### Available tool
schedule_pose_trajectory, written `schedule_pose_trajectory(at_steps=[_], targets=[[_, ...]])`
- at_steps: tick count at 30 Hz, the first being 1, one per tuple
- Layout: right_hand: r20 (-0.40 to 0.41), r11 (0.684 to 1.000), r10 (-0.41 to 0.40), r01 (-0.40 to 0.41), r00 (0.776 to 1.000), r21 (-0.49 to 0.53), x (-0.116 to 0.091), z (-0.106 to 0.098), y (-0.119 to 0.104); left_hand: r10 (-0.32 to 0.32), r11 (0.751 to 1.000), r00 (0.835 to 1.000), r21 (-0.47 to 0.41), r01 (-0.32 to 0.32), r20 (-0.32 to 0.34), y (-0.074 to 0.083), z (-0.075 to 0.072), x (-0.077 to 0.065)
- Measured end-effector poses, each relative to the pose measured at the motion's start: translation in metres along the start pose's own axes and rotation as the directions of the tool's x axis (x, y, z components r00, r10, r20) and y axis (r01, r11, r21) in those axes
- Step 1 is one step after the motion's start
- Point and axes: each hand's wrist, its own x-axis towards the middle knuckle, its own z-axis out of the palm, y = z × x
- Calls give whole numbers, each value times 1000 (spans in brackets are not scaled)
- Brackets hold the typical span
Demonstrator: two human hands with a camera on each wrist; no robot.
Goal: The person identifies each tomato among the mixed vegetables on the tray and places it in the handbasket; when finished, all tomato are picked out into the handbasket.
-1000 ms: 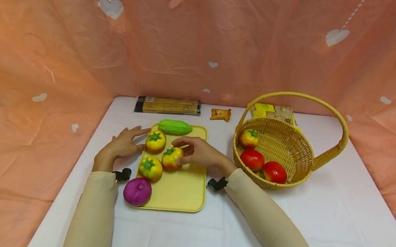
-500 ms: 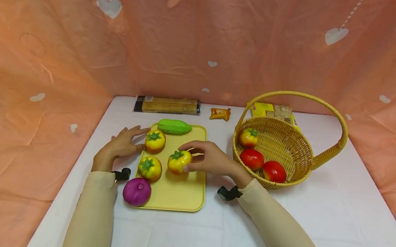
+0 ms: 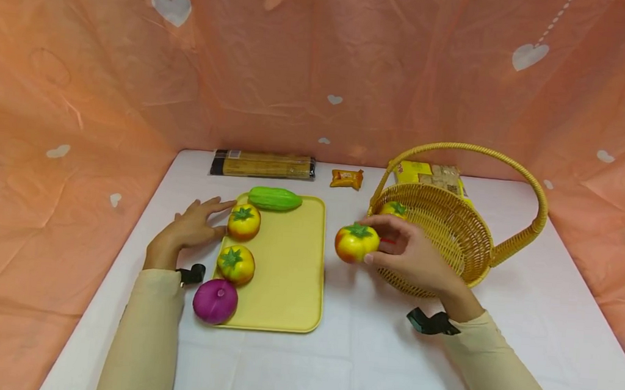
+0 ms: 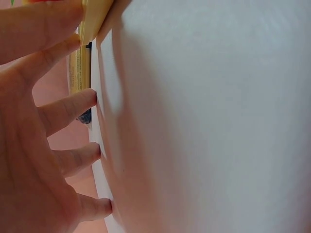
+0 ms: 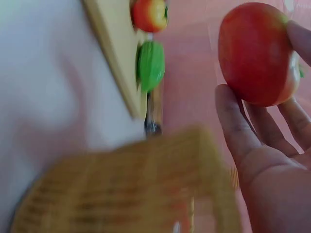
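My right hand point(image 3: 420, 258) holds a yellow-and-red persimmon point(image 3: 356, 243) between thumb and fingers, raised beside the left rim of the wicker basket point(image 3: 476, 247). In the right wrist view the persimmon's red underside point(image 5: 252, 56) faces the camera, above the blurred basket. My left hand point(image 3: 190, 234) has its fingers spread at the left edge of the yellow tray point(image 3: 284, 278). In the left wrist view several fingertips point(image 4: 90, 97) rest on the white table. Two persimmons, a far one point(image 3: 244, 221) and a near one point(image 3: 236, 264), lie along the tray's left side.
A green gourd-like vegetable point(image 3: 275, 199) lies at the tray's far edge, a purple onion point(image 3: 215, 302) at its near-left corner. Behind are a noodle pack point(image 3: 265, 165), an orange snack packet point(image 3: 347, 178) and a yellow bag point(image 3: 416, 172). Another persimmon point(image 3: 395, 209) is in the basket.
My right hand has lifted the persimmon off the tray and carried it right, up to the basket. It now covers most of the red fruit inside. My left hand stays in place.
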Motion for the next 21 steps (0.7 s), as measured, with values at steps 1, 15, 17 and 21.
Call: schedule_pose_trajectory(at_steps=[1,15,17,21], targets=[[-23,1000,7,-7,1000,-3,-5,-5,2,1,1000,1000,0,-1,-1,0,0,0],[-137,979,135,-153,981,-133,-54,-55,14,13,1000,1000,-1,-13,-16,-3,2,0],[-131,969,154,-175,979,-171,-57,-60,12,14,1000,1000,0,-14,-17,-3,2,0],[-101,948,169,-189,981,-257,-61,-71,6,11,1000,1000,-5,-12,-17,-4,2,0]])
